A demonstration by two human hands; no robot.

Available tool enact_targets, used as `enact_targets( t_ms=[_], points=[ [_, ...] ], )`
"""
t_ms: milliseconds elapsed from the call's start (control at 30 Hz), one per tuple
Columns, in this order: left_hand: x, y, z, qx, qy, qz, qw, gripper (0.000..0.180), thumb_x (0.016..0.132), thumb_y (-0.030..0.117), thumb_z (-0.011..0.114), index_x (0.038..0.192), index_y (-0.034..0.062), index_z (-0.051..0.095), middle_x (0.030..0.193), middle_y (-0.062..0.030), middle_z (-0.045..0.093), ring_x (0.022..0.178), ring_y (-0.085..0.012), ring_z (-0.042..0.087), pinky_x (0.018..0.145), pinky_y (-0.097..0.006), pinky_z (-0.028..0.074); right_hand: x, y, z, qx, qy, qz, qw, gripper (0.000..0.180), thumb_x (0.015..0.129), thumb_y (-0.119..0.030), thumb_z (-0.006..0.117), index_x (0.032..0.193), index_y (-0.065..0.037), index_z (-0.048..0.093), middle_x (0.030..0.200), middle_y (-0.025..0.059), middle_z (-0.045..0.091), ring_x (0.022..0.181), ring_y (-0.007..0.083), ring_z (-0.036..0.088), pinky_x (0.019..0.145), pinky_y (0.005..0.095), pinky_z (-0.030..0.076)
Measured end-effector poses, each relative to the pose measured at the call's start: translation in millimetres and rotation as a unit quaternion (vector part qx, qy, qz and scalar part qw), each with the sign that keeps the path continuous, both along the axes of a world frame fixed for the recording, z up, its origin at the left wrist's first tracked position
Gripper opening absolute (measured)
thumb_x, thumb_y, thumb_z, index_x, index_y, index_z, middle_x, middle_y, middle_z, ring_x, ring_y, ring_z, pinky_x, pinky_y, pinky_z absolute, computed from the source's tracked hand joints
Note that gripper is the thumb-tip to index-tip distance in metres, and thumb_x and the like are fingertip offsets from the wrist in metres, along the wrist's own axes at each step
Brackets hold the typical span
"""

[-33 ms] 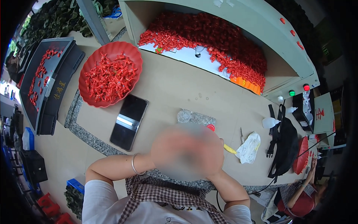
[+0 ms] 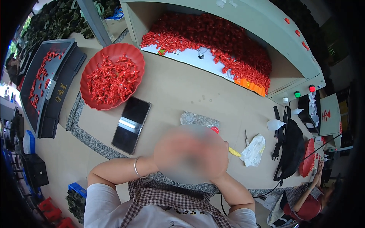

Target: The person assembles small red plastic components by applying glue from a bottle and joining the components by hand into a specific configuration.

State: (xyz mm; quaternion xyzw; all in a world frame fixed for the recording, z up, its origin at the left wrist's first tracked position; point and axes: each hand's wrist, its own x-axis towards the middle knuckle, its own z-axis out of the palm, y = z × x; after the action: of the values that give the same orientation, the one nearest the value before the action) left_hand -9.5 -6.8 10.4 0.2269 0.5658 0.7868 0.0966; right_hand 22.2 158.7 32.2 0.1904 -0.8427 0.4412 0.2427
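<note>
My left hand and my right hand come together above the table's front edge. A round blurred patch covers both, so their fingers and anything between them are hidden. Beside the patch, by my right hand, a yellow stick-like piece points out toward a crumpled white cloth; I cannot tell whether I hold it. Just beyond my hands lie a grey speckled stone slab, a small clear round dish and a red round cap.
A red scalloped bowl of small red pieces stands left, beside a black phone and a grey bin. Red pieces fill the shelf box ahead. A slim tool, white squeeze bottle and black bag lie right, near another person.
</note>
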Motion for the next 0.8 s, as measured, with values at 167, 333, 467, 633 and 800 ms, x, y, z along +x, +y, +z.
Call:
enact_targets(
  t_ms=[167,333,467,633,800],
  points=[
    [-3,1,8,0.042,-0.058,-0.032,0.997,0.029,0.086,0.003,0.055,0.115,0.0007,0.052,0.114,-0.0103,0.051,0.109,-0.0186,0.05,0.086,-0.028,0.046,1,6,0,0.07,0.071,-0.034,0.994,0.02,0.071,-0.006,0.069,0.09,-0.005,0.06,0.081,0.0059,0.053,0.074,0.0225,0.047,0.07,0.0376,0.042],
    [-8,-6,10,0.098,-0.263,-0.133,0.951,0.031,0.09,0.008,0.05,0.119,0.0009,0.048,0.121,-0.0115,0.05,0.109,-0.018,0.051,0.087,-0.028,0.046,1,8,1,0.104,0.108,-0.043,0.988,0.022,0.069,-0.006,0.069,0.09,-0.006,0.061,0.082,0.0056,0.054,0.075,0.023,0.048,0.071,0.0385,0.042],
    [-12,-8,10,0.073,-0.303,-0.164,0.936,0.03,0.091,0.011,0.049,0.119,0.001,0.05,0.118,-0.0114,0.053,0.103,-0.0157,0.054,0.086,-0.027,0.046,-1,8,-2,0.106,0.103,-0.039,0.988,0.023,0.068,-0.005,0.069,0.09,-0.006,0.061,0.083,0.005,0.055,0.076,0.0228,0.048,0.072,0.0383,0.041],
    [-10,-6,5,0.075,-0.228,-0.143,0.96,0.027,0.089,0.008,0.051,0.115,0.0007,0.052,0.12,-0.0121,0.051,0.102,-0.0153,0.054,0.086,-0.027,0.046,-2,9,-3,0.101,0.088,-0.04,0.99,0.026,0.066,-0.005,0.071,0.09,-0.007,0.063,0.085,0.0041,0.055,0.078,0.022,0.048,0.073,0.0384,0.041],
    [-11,-5,3,0.087,-0.168,-0.125,0.974,0.026,0.087,0.003,0.052,0.113,0.002,0.053,0.123,-0.0132,0.048,0.105,-0.016,0.052,0.088,-0.028,0.045,-2,8,-3,0.107,0.093,-0.043,0.989,0.026,0.065,-0.003,0.07,0.09,-0.008,0.062,0.084,0.0046,0.056,0.076,0.0227,0.048,0.072,0.038,0.04]
  ],
)
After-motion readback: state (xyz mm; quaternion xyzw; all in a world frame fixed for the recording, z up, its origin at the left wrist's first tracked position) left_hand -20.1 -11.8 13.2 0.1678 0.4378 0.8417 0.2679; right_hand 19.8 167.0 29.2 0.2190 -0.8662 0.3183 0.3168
